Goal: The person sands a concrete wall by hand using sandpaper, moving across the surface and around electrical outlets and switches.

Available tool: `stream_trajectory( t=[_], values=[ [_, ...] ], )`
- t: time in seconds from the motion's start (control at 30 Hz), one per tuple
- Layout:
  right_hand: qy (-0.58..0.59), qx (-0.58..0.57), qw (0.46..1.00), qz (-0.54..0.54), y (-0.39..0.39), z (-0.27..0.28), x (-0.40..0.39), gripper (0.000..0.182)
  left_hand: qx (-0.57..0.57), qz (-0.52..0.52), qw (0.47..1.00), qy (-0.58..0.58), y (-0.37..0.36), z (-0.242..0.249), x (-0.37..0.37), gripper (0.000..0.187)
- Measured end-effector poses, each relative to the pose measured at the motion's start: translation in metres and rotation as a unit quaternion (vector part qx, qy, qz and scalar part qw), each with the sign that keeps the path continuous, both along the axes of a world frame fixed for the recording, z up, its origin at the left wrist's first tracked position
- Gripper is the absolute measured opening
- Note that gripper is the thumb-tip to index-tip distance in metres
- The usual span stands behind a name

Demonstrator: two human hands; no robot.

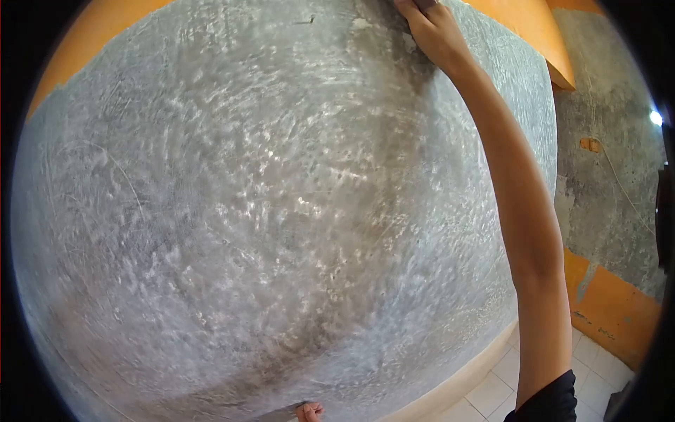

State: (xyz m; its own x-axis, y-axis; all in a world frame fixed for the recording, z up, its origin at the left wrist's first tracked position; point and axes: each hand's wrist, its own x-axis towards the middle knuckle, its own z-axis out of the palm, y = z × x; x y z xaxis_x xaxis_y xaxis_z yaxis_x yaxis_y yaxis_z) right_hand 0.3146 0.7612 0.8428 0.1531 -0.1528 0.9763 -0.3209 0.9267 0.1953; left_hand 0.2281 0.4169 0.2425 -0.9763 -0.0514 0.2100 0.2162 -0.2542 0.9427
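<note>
A rough grey wall with whitish streaks fills most of the view. My right arm reaches up along its right side, and my right hand is at the top edge, its fingers wrapped round a dark object that is mostly cut off by the frame. At the bottom edge my left hand shows only in part, close to the wall, with its fingers curled. Whether it holds anything is hidden. A small dark mark shows on the wall near the top.
Orange paint borders the grey wall above. At the right stands another grey wall with an orange socket, a thin cable and a bright light. White floor tiles lie at the lower right.
</note>
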Motion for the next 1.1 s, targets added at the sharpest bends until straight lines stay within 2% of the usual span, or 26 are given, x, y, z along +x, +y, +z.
stream_trajectory(
  t=[0.1, 0.2, 0.23, 0.27, 0.33, 0.43, 0.47, 0.5, 0.57, 0.63, 0.7, 0.73, 0.8, 0.87, 0.97, 1.0, 1.03, 1.1],
  values=[
    [-0.01, 0.049, 0.999, -0.019, -0.013, -0.026, -0.005, 0.047, 0.007, -0.009, 1.0, -0.021, -0.005, -0.003, -0.002, 0.032],
    [0.015, 0.048, 0.999, -0.011, -0.006, -0.028, -0.001, 0.048, 0.012, -0.024, 0.999, -0.019, -0.004, 0.0, -0.001, 0.032],
    [0.032, -0.034, 0.998, -0.051, 0.012, -0.017, 0.0, 0.048, 0.022, -0.025, 0.999, -0.025, -0.002, 0.003, 0.001, 0.032],
    [0.102, -0.062, 0.992, -0.047, 0.023, -0.009, 0.0, 0.048, 0.032, -0.027, 0.999, -0.032, -0.001, 0.004, 0.002, 0.032],
    [0.159, -0.047, 0.985, -0.049, 0.02, -0.003, 0.0, 0.048, 0.025, -0.034, 0.998, -0.043, -0.003, 0.006, 0.002, 0.031],
    [-0.033, -0.115, 0.99, -0.07, -0.015, -0.045, 0.007, 0.058, 0.047, -0.031, 0.998, -0.035, -0.001, 0.008, 0.002, 0.032],
    [-0.024, -0.053, 0.996, -0.067, -0.013, -0.061, -0.001, 0.049, 0.06, -0.027, 0.997, -0.03, 0.0, 0.008, 0.003, 0.033],
    [-0.027, -0.044, 0.995, -0.089, -0.015, -0.081, -0.002, 0.048, 0.056, -0.037, 0.998, -0.022, -0.001, 0.002, 0.0, 0.034],
    [-0.077, -0.073, 0.993, -0.055, -0.015, -0.114, 0.009, 0.045, 0.044, -0.056, 0.997, -0.009, -0.006, -0.015, -0.007, 0.036],
    [-0.066, -0.082, 0.993, -0.059, 0.006, -0.131, 0.014, 0.045, 0.025, -0.049, 0.998, -0.008, -0.006, -0.007, -0.004, 0.036],
    [-0.005, -0.071, 0.994, -0.079, 0.028, -0.128, 0.016, 0.045, 0.033, -0.052, 0.998, -0.017, -0.008, -0.004, -0.003, 0.036],
    [0.026, -0.108, 0.991, -0.079, 0.032, -0.114, 0.017, 0.045, 0.051, -0.058, 0.997, -0.029, -0.009, -0.004, -0.003, 0.036],
    [0.035, -0.176, 0.978, -0.107, 0.028, -0.083, 0.024, 0.047, 0.063, -0.065, 0.995, -0.043, -0.011, -0.003, -0.004, 0.035],
    [-0.01, -0.178, 0.978, -0.107, 0.008, -0.067, 0.026, 0.047, 0.052, -0.07, 0.995, -0.049, -0.013, -0.002, -0.004, 0.035],
    [-0.091, -0.106, 0.984, -0.107, -0.015, -0.074, 0.019, 0.043, 0.039, -0.072, 0.996, -0.047, -0.014, 0.004, -0.002, 0.035],
    [-0.149, -0.118, 0.971, -0.143, -0.021, -0.085, 0.022, 0.041, 0.036, -0.073, 0.996, -0.034, -0.014, 0.005, -0.001, 0.034],
    [-0.113, -0.054, 0.987, -0.105, -0.015, -0.099, 0.019, 0.043, 0.032, -0.074, 0.997, -0.021, -0.014, 0.007, 0.001, 0.032],
    [-0.09, -0.065, 0.987, -0.116, 0.008, -0.119, 0.023, 0.043, 0.025, -0.078, 0.997, -0.006, -0.019, 0.011, 0.0, 0.03]
  ],
)
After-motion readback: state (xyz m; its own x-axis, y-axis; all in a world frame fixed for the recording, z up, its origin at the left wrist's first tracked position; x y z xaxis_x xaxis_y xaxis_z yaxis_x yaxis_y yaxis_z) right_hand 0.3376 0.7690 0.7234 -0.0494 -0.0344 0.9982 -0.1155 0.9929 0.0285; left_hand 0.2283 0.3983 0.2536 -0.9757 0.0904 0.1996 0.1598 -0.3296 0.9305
